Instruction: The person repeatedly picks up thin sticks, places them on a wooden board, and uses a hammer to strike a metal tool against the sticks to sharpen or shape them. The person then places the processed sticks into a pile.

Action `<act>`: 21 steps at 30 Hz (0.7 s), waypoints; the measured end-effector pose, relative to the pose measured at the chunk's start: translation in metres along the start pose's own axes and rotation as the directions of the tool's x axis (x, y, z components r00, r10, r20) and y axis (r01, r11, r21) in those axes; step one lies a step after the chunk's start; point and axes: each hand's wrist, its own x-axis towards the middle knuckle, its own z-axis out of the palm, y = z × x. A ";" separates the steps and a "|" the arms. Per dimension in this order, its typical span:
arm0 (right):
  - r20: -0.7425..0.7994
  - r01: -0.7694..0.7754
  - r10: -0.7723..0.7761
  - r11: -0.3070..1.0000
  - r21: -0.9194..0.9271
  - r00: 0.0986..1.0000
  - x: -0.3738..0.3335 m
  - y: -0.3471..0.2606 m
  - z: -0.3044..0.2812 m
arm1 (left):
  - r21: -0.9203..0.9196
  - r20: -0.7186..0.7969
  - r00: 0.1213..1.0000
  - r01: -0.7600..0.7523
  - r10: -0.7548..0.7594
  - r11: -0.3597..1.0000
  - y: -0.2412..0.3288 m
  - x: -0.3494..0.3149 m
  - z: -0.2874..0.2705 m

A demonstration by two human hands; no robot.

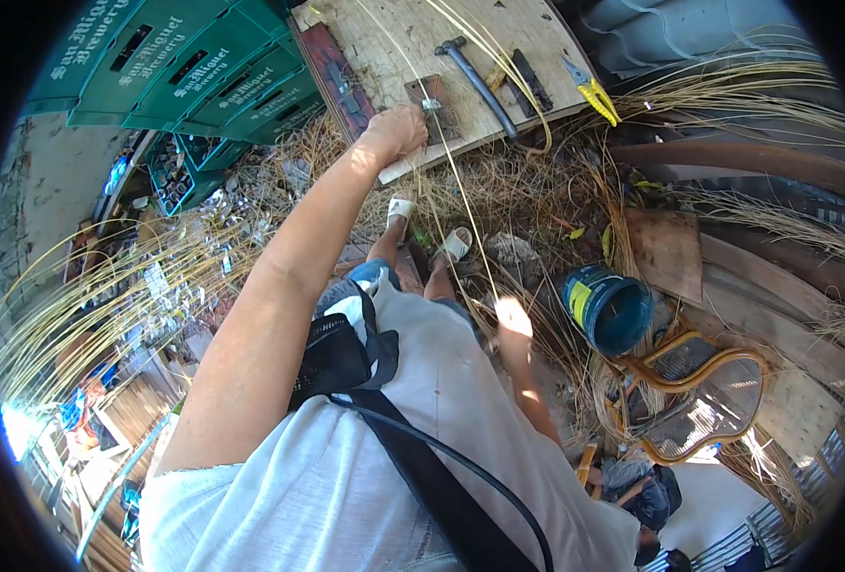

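Note:
A long pale rattan strip (463,191) runs from the far side of the wooden work board, past a small brown wooden block with a metal piece (429,95), down toward my body. My left hand (399,133) is closed at the board's near edge, beside that block; whatever its fingers hold is hidden. Down by my right side, my right hand (512,315) is closed around the strip's near part, partly washed out by sunlight. On the board lie a hammer (480,86), a dark-bladed knife (531,81), yellow-handled snips (591,93) and a reddish wooden piece (332,71).
Green plastic crates (189,71) are stacked at far left. Loose rattan strips (89,315) arch along the left, and shavings cover the ground. To the right are a teal bucket (608,310), a rattan chair frame (709,396) and planks. Another person (642,491) is at lower right.

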 end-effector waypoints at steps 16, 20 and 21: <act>0.099 -0.274 0.273 0.731 0.625 0.957 0.300 -0.088 -0.011 | 0.047 -0.159 0.985 -0.057 0.064 0.997 -0.002 0.008 0.007; 0.030 -0.220 0.244 0.807 0.548 0.969 0.215 -0.081 -0.014 | 0.074 0.028 1.000 0.004 -0.006 0.997 -0.005 0.005 0.007; 0.082 -0.381 0.377 0.860 0.339 0.923 0.156 -0.071 -0.019 | 0.093 0.028 1.000 -0.013 0.011 0.996 -0.009 0.006 0.010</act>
